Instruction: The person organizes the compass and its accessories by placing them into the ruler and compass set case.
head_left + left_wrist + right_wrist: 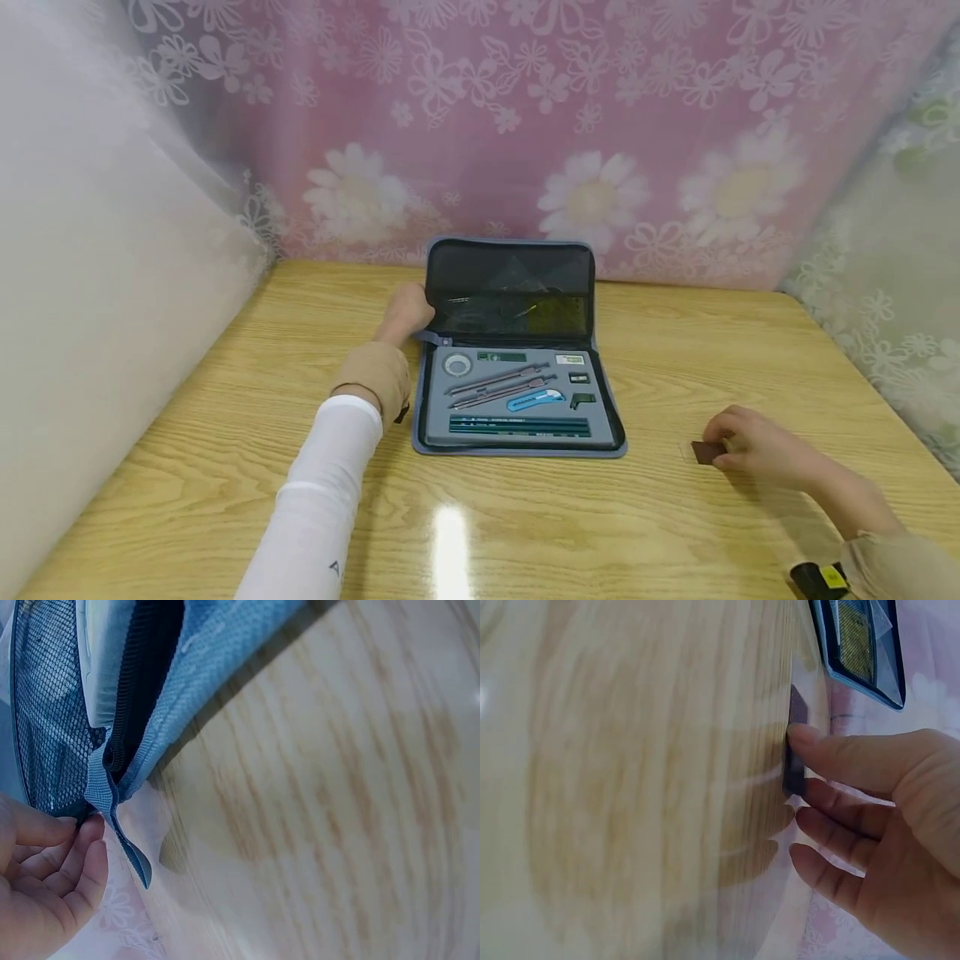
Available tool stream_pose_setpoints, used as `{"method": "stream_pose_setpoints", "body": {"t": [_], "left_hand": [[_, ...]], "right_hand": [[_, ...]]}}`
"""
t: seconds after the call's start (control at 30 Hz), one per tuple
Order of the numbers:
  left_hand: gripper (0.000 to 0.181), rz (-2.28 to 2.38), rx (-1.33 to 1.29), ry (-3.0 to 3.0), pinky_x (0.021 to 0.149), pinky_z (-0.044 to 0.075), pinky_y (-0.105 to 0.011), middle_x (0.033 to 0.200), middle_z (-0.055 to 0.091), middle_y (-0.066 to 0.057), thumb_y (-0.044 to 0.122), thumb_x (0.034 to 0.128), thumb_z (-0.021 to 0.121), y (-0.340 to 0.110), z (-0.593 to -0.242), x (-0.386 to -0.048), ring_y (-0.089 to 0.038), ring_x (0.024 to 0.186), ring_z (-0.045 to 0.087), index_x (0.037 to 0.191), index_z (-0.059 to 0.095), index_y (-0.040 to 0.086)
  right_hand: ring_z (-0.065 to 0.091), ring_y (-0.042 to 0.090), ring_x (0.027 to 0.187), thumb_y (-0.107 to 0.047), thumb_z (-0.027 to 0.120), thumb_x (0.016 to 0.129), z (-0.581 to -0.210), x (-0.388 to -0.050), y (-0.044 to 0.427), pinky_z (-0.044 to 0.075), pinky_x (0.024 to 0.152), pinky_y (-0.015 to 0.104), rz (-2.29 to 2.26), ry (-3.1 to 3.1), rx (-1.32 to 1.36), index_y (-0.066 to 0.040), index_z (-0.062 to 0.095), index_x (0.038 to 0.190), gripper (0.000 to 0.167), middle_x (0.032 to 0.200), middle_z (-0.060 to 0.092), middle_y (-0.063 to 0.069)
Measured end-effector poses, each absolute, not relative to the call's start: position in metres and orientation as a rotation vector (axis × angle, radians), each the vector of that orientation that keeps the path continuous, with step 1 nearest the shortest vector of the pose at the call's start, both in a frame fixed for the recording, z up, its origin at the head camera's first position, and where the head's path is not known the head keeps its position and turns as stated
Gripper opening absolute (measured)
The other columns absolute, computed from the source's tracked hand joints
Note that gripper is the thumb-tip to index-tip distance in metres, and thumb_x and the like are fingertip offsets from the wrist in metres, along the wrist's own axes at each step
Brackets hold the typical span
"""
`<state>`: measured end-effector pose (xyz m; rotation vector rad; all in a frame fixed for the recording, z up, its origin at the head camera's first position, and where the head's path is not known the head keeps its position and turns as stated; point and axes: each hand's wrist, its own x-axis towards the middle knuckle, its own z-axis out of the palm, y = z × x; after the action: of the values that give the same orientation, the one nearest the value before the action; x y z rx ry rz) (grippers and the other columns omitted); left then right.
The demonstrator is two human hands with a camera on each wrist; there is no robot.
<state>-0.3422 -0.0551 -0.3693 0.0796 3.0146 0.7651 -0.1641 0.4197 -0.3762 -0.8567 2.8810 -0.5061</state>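
A blue-edged zip case lies open on the table, its mesh-pocket lid raised at the back. At the lid's lower left edge, my left hand pinches the rim between thumb and fingers; the left wrist view shows this hand beside a hanging fabric tab. My right hand, on the table to the right of the case, pinches a small dark brown flat piece. In the right wrist view the thumb lies on this piece, whose kind I cannot tell.
In the case's grey tray lie pencils, a blue utility knife, two compass-like tools, a white tape-like ring, an eraser and a sharpener. Floral curtains border the wooden table.
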Motion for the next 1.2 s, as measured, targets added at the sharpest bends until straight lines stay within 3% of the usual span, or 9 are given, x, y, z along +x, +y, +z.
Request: {"method": "stream_pose_setpoints", "body": {"t": [0.23,0.53,0.8,1.07,1.2], "left_hand": [[0.014,0.758,0.084,3.028,0.07,0.046,-0.037,0.092,0.06,-0.018,0.004,0.0849,0.05,-0.054,-0.368,-0.342,-0.03,0.081,0.056,0.089,0.061,-0.003],[0.015,0.777,0.11,3.025,0.068,0.045,-0.036,0.091,0.06,-0.017,0.003,0.0842,0.049,-0.055,-0.366,-0.341,-0.028,0.078,0.054,0.09,0.061,-0.002],[0.014,0.798,0.088,3.027,0.072,0.047,-0.038,0.093,0.06,-0.017,0.004,0.0847,0.051,-0.056,-0.37,-0.342,-0.028,0.081,0.055,0.091,0.061,-0.003],[0.013,0.805,0.09,3.035,0.072,0.047,-0.038,0.092,0.061,-0.017,0.004,0.0839,0.051,-0.057,-0.368,-0.339,-0.028,0.081,0.056,0.089,0.061,-0.002],[0.012,0.807,0.107,3.037,0.072,0.047,-0.038,0.091,0.061,-0.017,0.003,0.0833,0.051,-0.056,-0.367,-0.338,-0.028,0.08,0.056,0.088,0.061,-0.002]], "right_hand": [[0.041,0.003,0.063,-0.005,0.071,0.079,-0.369,-0.169,0.407,0.036,0.054,0.024,-0.571,2.855,-0.629,-0.01,0.05,0.087,0.023,0.074,0.049,-0.005],[0.051,0.007,0.067,-0.006,0.066,0.084,-0.351,-0.199,0.381,0.041,0.055,0.028,-0.572,2.997,-0.655,-0.007,0.063,0.091,0.008,0.078,0.059,-0.004],[0.058,0.017,0.07,-0.006,0.065,0.085,-0.342,-0.226,0.357,0.045,0.058,0.033,-0.549,3.069,-0.76,0.002,0.069,0.099,0.016,0.089,0.066,0.01],[0.048,0.012,0.059,-0.007,0.056,0.092,-0.335,-0.25,0.331,0.039,0.054,0.031,-0.588,3.082,-0.841,0.004,0.067,0.104,0.019,0.079,0.06,0.006],[0.054,0.014,0.062,-0.003,0.054,0.093,-0.328,-0.262,0.316,0.044,0.055,0.032,-0.593,3.061,-0.844,0.007,0.064,0.109,0.021,0.081,0.06,0.01]]}}
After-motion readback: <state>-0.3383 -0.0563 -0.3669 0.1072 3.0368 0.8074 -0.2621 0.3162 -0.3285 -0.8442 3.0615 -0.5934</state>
